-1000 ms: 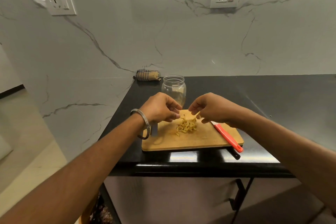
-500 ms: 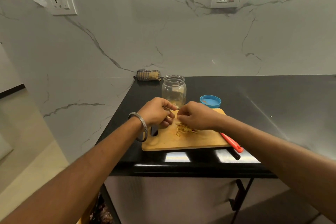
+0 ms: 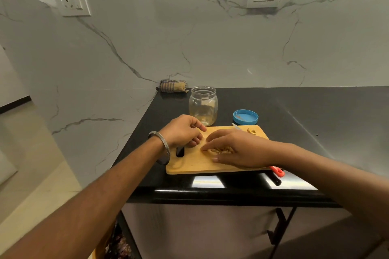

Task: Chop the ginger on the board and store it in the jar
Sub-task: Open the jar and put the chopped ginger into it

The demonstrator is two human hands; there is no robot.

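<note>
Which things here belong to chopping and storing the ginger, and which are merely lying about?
Job:
pale chopped ginger strips
wooden chopping board
clear glass jar
round blue lid
red-handled knife

Lying about:
rolled checked cloth
two white wall sockets

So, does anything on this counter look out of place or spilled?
Nothing is spilled. Two small oddities: the red-handled knife lies with its handle past the near edge of the wooden chopping board, and a stray ginger piece sits at the far right corner, apart from the ginger strips under the right hand.
</note>
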